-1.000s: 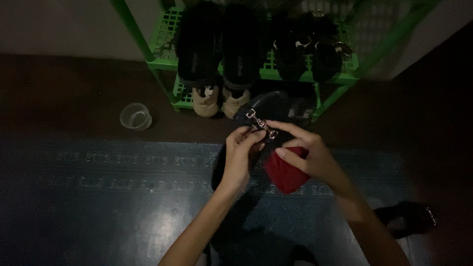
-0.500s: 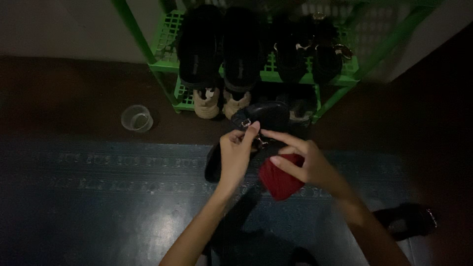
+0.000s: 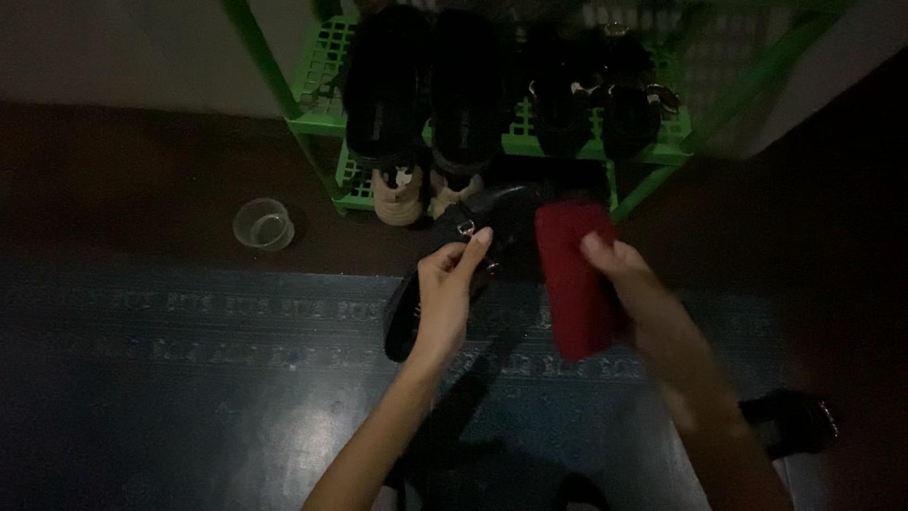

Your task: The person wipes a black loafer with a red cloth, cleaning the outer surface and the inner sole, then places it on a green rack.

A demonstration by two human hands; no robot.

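My left hand grips a black shoe with a small metal buckle, held above the floor in front of a green shoe rack. My right hand holds a red cloth, stretched out long and lifted just right of the shoe. The scene is dim and my right hand is blurred.
The green rack holds two black slippers, black buckled shoes and a beige pair below. A clear plastic cup stands on the dark floor at left. Another black shoe lies at lower right on a blue mat.
My right hand has moved the red cloth from a bunched wad beside the buckle up and to the right, spreading it out long. My left hand keeps its grip on the shoe.
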